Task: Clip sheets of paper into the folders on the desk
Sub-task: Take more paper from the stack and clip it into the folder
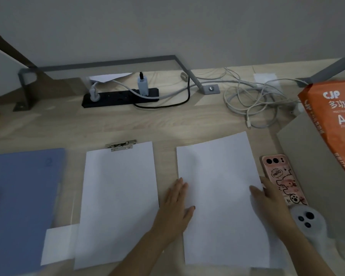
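Note:
A loose white paper stack point(221, 196) lies on the wooden desk right of centre. My left hand point(176, 206) rests flat with fingers apart on its left edge. My right hand point(267, 198) lies on its right edge, fingers over the sheet; whether it pinches the paper is unclear. To the left, a white sheet point(118, 202) sits under the metal clip point(121, 145) of a clipboard folder. A blue folder point(22, 206) lies closed at the far left, with a small white paper point(58, 244) sticking out beside it.
A pink phone point(281, 180) lies just right of my right hand, a grey device point(307, 218) below it. An orange A4 paper ream point(335, 120) on cardboard stands at the right. A black power strip point(120, 97) and tangled white cables point(253, 100) lie at the back.

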{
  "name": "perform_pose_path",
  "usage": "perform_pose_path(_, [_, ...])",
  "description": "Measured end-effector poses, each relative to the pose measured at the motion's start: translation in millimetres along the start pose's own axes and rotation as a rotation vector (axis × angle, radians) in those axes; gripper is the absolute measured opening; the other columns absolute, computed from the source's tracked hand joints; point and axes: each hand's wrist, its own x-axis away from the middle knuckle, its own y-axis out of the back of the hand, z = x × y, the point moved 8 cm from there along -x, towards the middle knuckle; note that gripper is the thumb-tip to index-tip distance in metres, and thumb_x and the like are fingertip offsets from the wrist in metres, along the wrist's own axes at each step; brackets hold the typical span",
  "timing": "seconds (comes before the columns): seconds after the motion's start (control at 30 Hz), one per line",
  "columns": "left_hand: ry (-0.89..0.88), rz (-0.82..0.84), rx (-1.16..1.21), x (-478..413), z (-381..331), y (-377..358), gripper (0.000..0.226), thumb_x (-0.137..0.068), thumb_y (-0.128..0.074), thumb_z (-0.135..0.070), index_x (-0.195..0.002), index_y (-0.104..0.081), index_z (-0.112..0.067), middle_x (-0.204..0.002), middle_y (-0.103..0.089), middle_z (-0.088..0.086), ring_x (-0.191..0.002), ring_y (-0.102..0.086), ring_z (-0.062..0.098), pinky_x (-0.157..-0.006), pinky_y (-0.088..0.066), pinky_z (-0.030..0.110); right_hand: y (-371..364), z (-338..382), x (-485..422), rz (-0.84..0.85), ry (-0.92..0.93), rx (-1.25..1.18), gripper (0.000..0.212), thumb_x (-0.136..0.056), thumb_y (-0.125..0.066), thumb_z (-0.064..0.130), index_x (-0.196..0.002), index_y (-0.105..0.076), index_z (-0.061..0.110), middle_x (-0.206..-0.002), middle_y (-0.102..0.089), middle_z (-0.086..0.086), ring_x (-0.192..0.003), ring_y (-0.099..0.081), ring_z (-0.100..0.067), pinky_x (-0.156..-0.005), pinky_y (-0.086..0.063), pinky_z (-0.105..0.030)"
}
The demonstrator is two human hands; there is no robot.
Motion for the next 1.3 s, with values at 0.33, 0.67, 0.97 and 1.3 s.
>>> perform_pose_path(0.33, [0.426,-0.201,1.136,23,30,79,0.026,-0.093,-0.051,-0.026,-0.119,-0.051,-0.026,-0.113,-0.062,-0.009,-0.107,-0.058,0.010,-0.087,-0.045,0.019,-41,79,29,0.097,0.046,-0.379,0.021,-0.092,-0.046,0.005,-0.096,-0.060,0.020,-0.094,-0.068,0.001,-0.083,-0.064,-0.012,-0.063,-0.052,-0.016])
perform_pose_path(0.67, [0.460,-0.420,1.142,103,164,171,0.027,-0.095,-0.049,-0.025,-0.121,-0.052,-0.027,-0.114,-0.060,-0.014,-0.101,-0.056,-0.001,-0.089,-0.042,0.019,-195,128,94,0.526,-0.046,-0.426,0.031,-0.089,-0.052,0.015,-0.118,-0.059,0.022,-0.111,-0.071,-0.001,-0.097,-0.068,-0.024,-0.077,-0.054,-0.040])
perform_pose_path(0.97, [0.503,-0.632,0.873,194,310,230,0.010,-0.096,-0.046,-0.022,-0.099,-0.053,-0.028,-0.092,-0.057,-0.017,-0.083,-0.054,-0.002,-0.069,-0.043,0.006,-352,123,158,0.571,-0.161,-0.437,0.031,-0.089,-0.052,0.012,-0.113,-0.059,0.031,-0.107,-0.072,0.002,-0.095,-0.069,-0.023,-0.086,-0.051,-0.046])
perform_pose_path(1.3, [0.679,-0.580,0.848,224,444,250,0.034,-0.097,-0.039,-0.017,-0.129,-0.048,-0.012,-0.112,-0.057,0.013,-0.095,-0.057,0.024,-0.081,-0.044,0.029,-429,127,187,0.516,-0.137,-0.362,0.030,-0.090,-0.052,0.013,-0.114,-0.058,0.030,-0.112,-0.068,0.001,-0.094,-0.069,-0.020,-0.076,-0.055,-0.038])
